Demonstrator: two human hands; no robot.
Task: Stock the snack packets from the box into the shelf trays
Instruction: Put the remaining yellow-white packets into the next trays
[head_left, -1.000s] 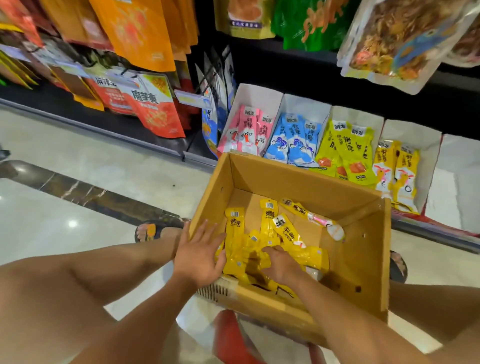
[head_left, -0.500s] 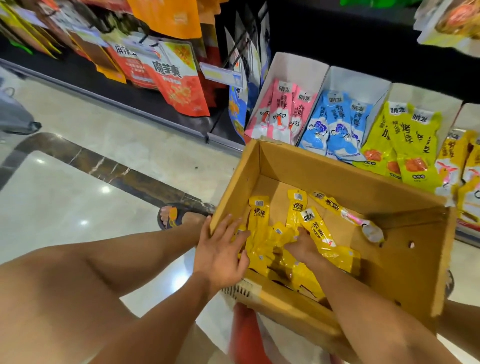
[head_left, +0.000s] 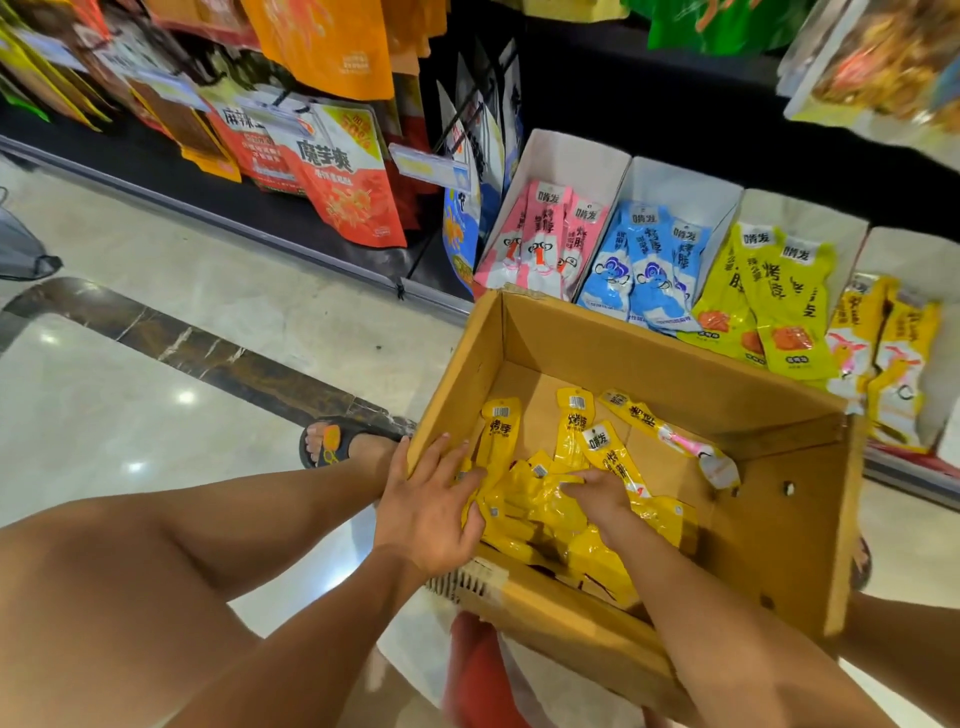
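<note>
The yellow packets (head_left: 550, 499) are heaped in the box (head_left: 675, 374), at 4 o'clock. The left hand (head_left: 426, 514) is laid on them, grip wide; a bunch is clutched by the right hand (head_left: 597, 493). If too many are lifted, slippery packets may be spilled short of the trays (head_left: 924, 254) at 1 o'clock.

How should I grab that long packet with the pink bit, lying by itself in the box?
Pinch the long packet across its narrow middle, coming from above. It lies flat on the floor of the box, apart from the pile, and the walls block the sides.

Hanging orange bag (head_left: 332, 47), black sandal (head_left: 337, 440) on glossy marble floor (head_left: 104, 395)
</note>
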